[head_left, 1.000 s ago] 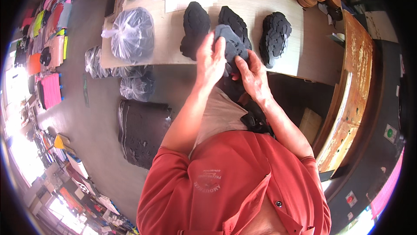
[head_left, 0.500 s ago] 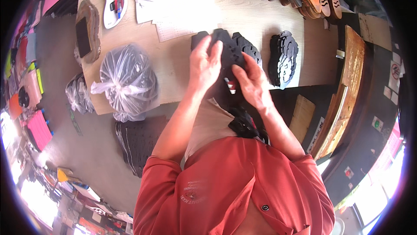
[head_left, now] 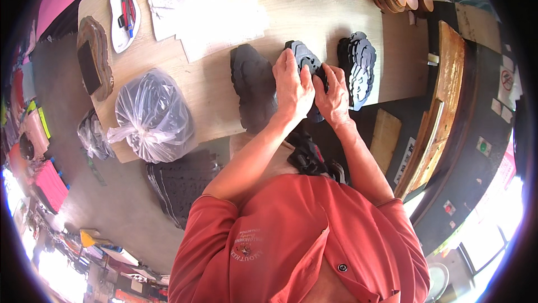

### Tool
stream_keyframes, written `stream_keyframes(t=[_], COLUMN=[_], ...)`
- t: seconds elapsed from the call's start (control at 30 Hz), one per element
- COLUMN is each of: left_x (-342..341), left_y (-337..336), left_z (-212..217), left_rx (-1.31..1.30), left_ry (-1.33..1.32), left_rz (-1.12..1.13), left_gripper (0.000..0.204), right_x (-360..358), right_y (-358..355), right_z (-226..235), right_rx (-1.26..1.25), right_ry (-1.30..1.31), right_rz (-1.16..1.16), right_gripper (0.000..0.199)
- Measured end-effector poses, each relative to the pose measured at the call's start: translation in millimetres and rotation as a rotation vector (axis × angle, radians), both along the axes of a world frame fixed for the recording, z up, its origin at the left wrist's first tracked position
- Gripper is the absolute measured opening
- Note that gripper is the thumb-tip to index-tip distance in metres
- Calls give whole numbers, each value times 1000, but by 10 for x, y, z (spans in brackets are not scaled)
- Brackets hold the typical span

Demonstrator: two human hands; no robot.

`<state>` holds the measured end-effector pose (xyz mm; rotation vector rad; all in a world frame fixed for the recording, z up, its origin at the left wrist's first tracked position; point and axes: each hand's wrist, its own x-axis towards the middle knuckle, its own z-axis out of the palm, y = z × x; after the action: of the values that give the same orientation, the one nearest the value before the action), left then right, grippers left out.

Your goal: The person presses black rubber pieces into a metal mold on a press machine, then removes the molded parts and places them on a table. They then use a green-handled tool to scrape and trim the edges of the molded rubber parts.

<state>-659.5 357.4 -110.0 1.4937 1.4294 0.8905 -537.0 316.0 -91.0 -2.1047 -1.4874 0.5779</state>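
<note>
At the near edge of the counter [head_left: 314,17], left hand [head_left: 293,91] and right hand [head_left: 334,98] are pinching the middle black stack [head_left: 304,54] between them; even pressure should be helping its layers sit flush.

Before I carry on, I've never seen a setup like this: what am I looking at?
There is no machine here, just a person in a red shirt working bare-handed. The pictures all come from one wide fisheye camera on that person's head, looking down, so straight edges bend near the rim. On the pale table are three dark stacks of sole-like pieces. The left hand and right hand are both at the middle stack; whether they grip a piece or just rest there, I can't tell. The left stack is beside the left hand, the right stack beyond the right. Further left are a clear plastic bag with dark contents and a white tray holding pens.
</note>
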Motion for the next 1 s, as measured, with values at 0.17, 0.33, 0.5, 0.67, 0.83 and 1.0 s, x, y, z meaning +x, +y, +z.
stream_keyframes(t=[0.17,0.33,0.5,0.67,0.83,1.0], left_x=[-383,-1256,-1377,-1268,-1295,-1365], left_y=[-155,92,140,240,420,392], left_z=[349,283,33,-162,-157,-64], left_rx=[135,-291,-571,-549,-694,-709], left_ry=[-157,-61,-116,-32,-286,-293], left_rz=[-47,239,204,138,166,151], left_gripper=[65,83,107,98,86,86], right_x=[-65,-728,-1174,-1031,-992,-968], right_y=[77,-55,55,318,295,163], right_z=[293,504,138,-51,24,-41], right_rx=[151,-74,-352,-466,-414,-396], right_ry=[-202,297,405,600,768,913], right_rz=[103,241,-7,-120,-129,-122], right_gripper=[41,59,97,107,91,92])
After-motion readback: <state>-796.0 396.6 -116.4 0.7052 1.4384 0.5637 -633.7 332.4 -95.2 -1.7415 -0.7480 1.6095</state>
